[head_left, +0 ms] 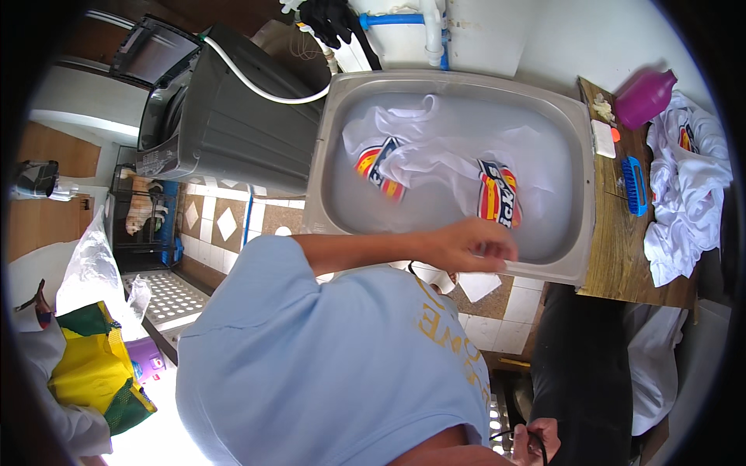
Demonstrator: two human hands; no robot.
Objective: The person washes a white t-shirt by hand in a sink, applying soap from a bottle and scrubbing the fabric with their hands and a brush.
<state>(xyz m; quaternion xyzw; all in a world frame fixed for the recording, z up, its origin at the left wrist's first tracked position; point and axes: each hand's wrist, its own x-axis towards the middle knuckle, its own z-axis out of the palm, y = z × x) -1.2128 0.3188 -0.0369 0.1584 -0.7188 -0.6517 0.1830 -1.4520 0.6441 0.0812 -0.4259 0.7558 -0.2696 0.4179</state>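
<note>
The person's light blue shirt [334, 357] fills the foreground; the left hand [470, 245] hovers at the near edge of a metal sink [586, 171], fingers loosely bent, blurred; printed white cloth [427, 159] lies in the sink's cloudy water [556, 229]; the right hand [536, 439], low down, is at a black cord [543, 450]; whether its fingers pinch it I cannot tell.

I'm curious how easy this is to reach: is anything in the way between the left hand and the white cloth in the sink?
Nothing visible blocks the left hand from the white cloth; the hand appears over the near rim of the sink, and cloudy water surrounds the cloth.
</note>
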